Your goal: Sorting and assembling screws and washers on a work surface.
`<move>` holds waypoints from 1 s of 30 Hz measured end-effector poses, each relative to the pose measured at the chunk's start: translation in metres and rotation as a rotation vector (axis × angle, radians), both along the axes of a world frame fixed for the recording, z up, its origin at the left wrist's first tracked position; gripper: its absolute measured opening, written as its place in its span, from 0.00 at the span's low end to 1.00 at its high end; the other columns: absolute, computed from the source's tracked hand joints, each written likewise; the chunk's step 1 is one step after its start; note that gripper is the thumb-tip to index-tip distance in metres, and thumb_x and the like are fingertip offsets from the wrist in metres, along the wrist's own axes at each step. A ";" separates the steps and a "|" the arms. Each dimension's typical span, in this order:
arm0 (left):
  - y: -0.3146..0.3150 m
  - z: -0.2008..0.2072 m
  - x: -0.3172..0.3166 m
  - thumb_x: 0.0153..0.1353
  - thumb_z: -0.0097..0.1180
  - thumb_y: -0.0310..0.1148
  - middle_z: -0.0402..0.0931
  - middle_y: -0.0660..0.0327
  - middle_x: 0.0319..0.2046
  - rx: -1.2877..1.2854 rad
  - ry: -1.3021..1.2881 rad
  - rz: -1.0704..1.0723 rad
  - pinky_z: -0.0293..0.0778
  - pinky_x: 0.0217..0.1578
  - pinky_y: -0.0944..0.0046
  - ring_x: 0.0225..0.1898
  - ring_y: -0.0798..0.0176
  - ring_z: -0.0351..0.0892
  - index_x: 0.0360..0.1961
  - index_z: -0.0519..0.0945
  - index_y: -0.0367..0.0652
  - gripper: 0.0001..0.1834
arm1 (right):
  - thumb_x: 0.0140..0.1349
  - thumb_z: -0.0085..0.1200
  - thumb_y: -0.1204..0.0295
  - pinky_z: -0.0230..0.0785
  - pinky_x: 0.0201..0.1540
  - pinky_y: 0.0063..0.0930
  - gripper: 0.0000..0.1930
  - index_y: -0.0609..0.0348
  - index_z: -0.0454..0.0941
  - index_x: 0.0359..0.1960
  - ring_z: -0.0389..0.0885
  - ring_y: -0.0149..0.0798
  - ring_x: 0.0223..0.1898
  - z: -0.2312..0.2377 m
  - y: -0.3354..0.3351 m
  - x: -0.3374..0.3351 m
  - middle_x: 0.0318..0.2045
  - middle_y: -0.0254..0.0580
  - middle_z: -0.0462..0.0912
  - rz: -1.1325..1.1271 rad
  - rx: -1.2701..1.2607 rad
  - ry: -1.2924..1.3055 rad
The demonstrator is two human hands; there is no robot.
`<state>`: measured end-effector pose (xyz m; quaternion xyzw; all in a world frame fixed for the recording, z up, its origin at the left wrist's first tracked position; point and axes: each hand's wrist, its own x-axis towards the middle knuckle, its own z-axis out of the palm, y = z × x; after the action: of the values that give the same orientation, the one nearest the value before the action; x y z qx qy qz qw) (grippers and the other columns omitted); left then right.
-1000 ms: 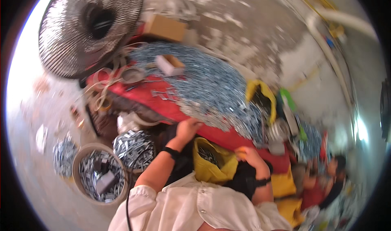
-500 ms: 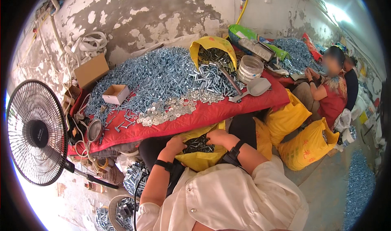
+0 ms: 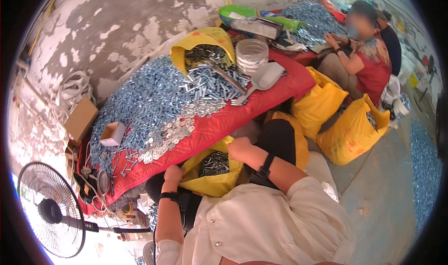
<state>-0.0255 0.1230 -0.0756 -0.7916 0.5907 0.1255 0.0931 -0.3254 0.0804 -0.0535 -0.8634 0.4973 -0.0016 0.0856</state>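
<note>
Between my knees stands a yellow bag [image 3: 212, 185] with its mouth spread wide and dark metal screws [image 3: 213, 164] inside. My left hand [image 3: 173, 174] is closed on the left rim of the bag. On the opposite side, my right hand [image 3: 239, 149] grips the upper right rim, its fingertips partly hidden by the bag's edge. Just beyond the bag runs a table under a red quilted cloth [image 3: 205, 136], bearing a large heap of silvery-blue screws [image 3: 140, 97] and a band of flat washers [image 3: 170, 133].
On the table lie a tipped yellow bag [image 3: 205, 37], a clear tub [image 3: 252, 55], a grey scoop [image 3: 268, 76] and a small open box [image 3: 112, 134]. A fan [image 3: 51, 211] stands at left. Filled yellow bags [image 3: 354, 132] and a seated person [image 3: 373, 62] are at right.
My hands have moved apart, and the bag's mouth is stretched wider between them. The whole view has shifted, so the table and fan appear lower and further left.
</note>
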 end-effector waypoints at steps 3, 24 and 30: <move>-0.005 -0.001 0.008 0.55 0.51 0.43 0.76 0.55 0.13 -0.039 0.415 0.273 0.73 0.21 0.62 0.15 0.59 0.77 0.28 0.79 0.36 0.18 | 0.39 0.60 0.62 0.71 0.29 0.41 0.13 0.57 0.80 0.24 0.80 0.45 0.32 0.003 -0.010 0.002 0.26 0.45 0.81 0.075 0.069 0.008; -0.010 0.025 -0.010 0.49 0.54 0.57 0.77 0.44 0.31 -0.054 -0.108 0.173 0.72 0.37 0.49 0.38 0.44 0.77 0.34 0.81 0.40 0.28 | 0.45 0.60 0.56 0.70 0.40 0.42 0.25 0.63 0.74 0.39 0.78 0.50 0.39 -0.002 -0.064 0.036 0.34 0.49 0.80 0.481 0.304 -0.131; -0.023 0.073 -0.035 0.46 0.59 0.50 0.78 0.49 0.34 0.114 -0.073 0.169 0.72 0.37 0.52 0.37 0.49 0.78 0.35 0.80 0.42 0.23 | 0.48 0.57 0.59 0.69 0.37 0.45 0.23 0.56 0.69 0.43 0.77 0.53 0.37 -0.025 -0.078 0.035 0.32 0.52 0.78 0.599 0.368 -0.248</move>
<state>-0.0601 0.1005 -0.0024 -0.8361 0.5099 0.1373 0.1486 -0.2904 0.0023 -0.0786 -0.9340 0.2003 0.0085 0.2959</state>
